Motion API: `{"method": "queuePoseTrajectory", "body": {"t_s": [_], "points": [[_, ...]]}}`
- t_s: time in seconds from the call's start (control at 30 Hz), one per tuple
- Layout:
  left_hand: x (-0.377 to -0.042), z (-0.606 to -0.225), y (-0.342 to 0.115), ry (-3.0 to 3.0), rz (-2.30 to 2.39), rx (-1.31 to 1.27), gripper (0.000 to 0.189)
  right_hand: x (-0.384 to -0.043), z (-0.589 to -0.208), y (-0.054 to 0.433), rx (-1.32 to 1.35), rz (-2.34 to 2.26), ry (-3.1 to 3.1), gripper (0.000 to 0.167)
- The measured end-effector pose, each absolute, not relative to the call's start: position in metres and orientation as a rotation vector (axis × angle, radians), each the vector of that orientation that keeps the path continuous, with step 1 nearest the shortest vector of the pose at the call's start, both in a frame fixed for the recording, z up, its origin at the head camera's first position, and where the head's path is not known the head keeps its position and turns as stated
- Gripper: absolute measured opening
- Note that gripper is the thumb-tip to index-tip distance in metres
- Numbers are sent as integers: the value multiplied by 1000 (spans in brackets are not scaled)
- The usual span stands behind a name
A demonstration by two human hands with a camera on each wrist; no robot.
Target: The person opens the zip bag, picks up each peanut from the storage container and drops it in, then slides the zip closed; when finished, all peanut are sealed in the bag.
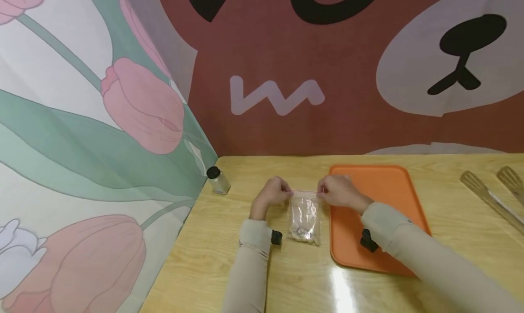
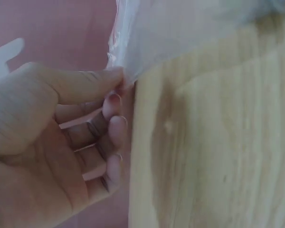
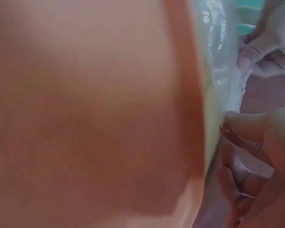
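Note:
A clear zip-top bag hangs between the two hands, its pinkish seal edge uppermost and small pale pieces gathered at its bottom. My left hand pinches one top corner between thumb and index finger; the left wrist view shows that corner of the bag at the thumb tip, with the other fingers loosely curled below. At the opposite top corner, my right hand pinches the seal in the same way. Both hands and the bag's stretched top edge appear in the right wrist view.
An orange tray lies on the wooden table under the right forearm. At the back left stands a small jar with a black lid. Two slotted spatulas lie at the far right. Printed cloth walls rise behind and to the left.

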State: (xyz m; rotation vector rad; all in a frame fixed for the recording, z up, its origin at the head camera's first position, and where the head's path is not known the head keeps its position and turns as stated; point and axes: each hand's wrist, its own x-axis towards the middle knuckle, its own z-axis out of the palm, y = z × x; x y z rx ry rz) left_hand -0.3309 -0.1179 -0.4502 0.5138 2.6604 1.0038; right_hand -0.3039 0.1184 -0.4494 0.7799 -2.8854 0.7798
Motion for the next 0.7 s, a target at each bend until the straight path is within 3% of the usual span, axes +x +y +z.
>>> {"method": "queuePoseTrajectory", "body": {"t_s": [0.23, 0.37, 0.5, 0.63, 0.7], "points": [[-334, -455, -112, 2715, 760, 471, 50, -311, -460, 107, 795, 557, -2865, 46], [-333, -460, -107, 2762, 713, 383, 46, -308, -464, 104, 765, 526, -2870, 49], [-328, -467, -102, 2825, 685, 214, 30, -305, -472, 105, 736, 501, -2859, 42], [-326, -473, -101, 2863, 722, 129, 29, -303, -476, 106, 717, 520, -2836, 14], [-327, -474, -104, 2871, 782, 128, 30, -302, -470, 108, 690, 563, -2835, 15]]}}
